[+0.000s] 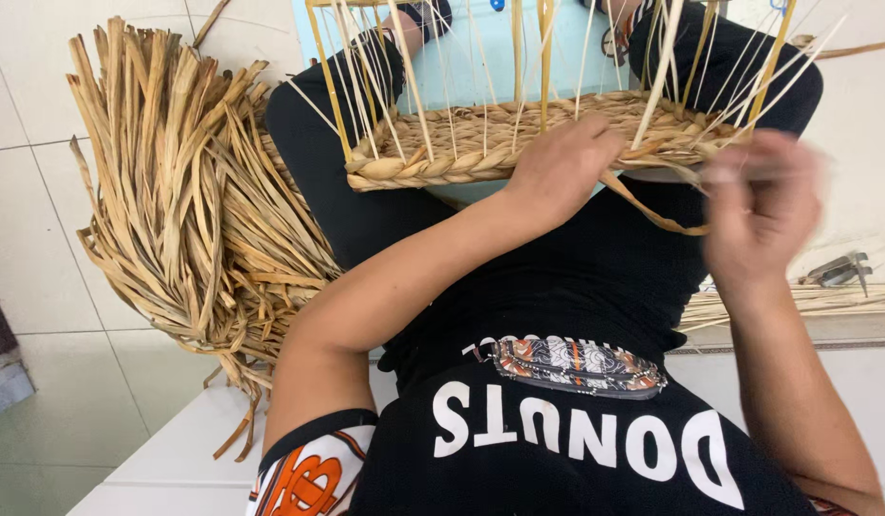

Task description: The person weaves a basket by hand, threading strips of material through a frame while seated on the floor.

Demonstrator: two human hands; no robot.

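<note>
Woven basket [519,143], half-made, lying on our lap: our left hand [562,167] presses its near rim, our blurred right hand [762,205] pinches a loose strand [652,212] just beside it.

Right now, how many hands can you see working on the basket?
2. The left hand presses on the braided rim of the woven basket in the person's lap. The right hand, blurred, is beside the basket's right end, by a loose straw strand.
</note>
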